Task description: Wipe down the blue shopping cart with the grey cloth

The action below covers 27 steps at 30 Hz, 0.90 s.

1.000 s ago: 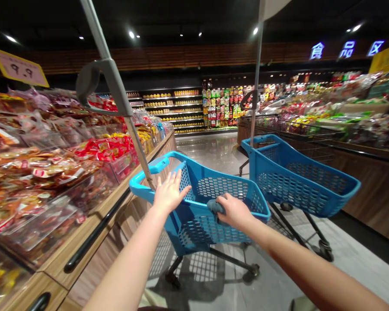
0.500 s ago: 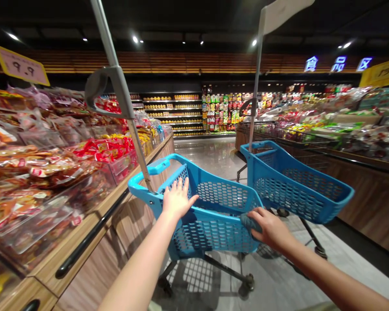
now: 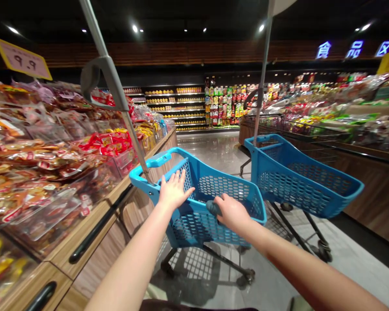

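Note:
A blue plastic shopping cart (image 3: 214, 181) with perforated sides stands just in front of me. My left hand (image 3: 173, 192) lies on its near side close to the handle end, fingers spread. Gripped in my right hand (image 3: 231, 211) is a bunched dark grey-blue cloth (image 3: 213, 208), which rests against the cart's near top rim, around its middle. The palm and part of the cloth are hidden under the fingers. No goods show inside the basket.
A second blue cart (image 3: 307, 185) stands close on the right. Wood-panelled bins of packaged food (image 3: 45, 160) run along the left, with a black rail (image 3: 100, 224). A grey pole (image 3: 113, 82) rises from the near cart. Stocked shelves (image 3: 176, 106) line the back.
My right hand has slid the cloth leftward along the near rim, from the far right corner towards its middle. My left hand stays in about the same place.

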### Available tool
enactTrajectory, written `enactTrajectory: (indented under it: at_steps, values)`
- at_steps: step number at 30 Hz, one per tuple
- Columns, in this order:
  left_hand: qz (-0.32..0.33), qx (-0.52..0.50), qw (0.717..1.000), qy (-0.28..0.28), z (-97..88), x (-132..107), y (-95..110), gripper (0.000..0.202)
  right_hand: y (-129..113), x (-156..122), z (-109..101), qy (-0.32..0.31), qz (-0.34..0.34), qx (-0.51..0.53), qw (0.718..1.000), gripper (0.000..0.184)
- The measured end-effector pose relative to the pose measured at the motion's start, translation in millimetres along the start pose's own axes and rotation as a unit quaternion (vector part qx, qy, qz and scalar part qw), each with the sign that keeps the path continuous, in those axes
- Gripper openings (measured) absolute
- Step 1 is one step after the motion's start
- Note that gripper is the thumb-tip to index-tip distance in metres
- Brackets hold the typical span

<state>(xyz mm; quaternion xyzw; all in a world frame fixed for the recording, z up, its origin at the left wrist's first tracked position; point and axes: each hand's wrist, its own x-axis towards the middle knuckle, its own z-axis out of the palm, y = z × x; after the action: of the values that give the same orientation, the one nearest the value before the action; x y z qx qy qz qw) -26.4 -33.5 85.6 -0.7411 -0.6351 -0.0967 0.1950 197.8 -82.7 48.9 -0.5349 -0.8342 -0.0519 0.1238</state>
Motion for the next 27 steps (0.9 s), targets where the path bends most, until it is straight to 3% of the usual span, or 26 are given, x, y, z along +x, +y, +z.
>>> enactTrajectory:
  at_steps: [9, 12, 16, 18, 21, 24, 27]
  values:
    - [0.018, -0.005, 1.000, 0.021, 3.4, 0.5, -5.5, 0.086, 86.5, -73.2, 2.7, -0.003, 0.046, -0.004, 0.999, 0.035]
    - [0.017, -0.001, 1.000, 0.022, 3.7, 5.0, -7.6, 0.084, 104.1, -87.7, 4.3, 0.016, 0.023, 0.026, 0.999, 0.037]
    - [-0.017, -0.007, 0.999, 0.052, 3.7, 5.2, 8.5, 0.080, 95.4, -89.3, 8.8, 0.053, 0.015, 0.104, 0.993, 0.036]
    - [-0.034, -0.027, 0.997, 0.060, 7.9, -1.1, 30.7, 0.078, 82.2, -90.8, 13.6, 0.078, 0.013, 0.147, 0.986, 0.038]
    - [0.022, -0.073, 0.995, 0.058, 19.0, -16.7, 69.8, 0.075, 59.6, -100.3, 20.4, 0.086, -0.018, 0.193, 0.977, 0.046]
    - [0.010, -0.082, 0.994, 0.069, 26.8, -31.9, 87.9, 0.073, 43.8, -114.2, 18.6, 0.047, -0.062, 0.225, 0.971, 0.057]
    - [-0.004, -0.072, 0.995, 0.065, 27.6, -39.9, 74.4, 0.077, 50.3, -121.5, 7.2, -0.042, -0.155, 0.264, 0.951, 0.062]
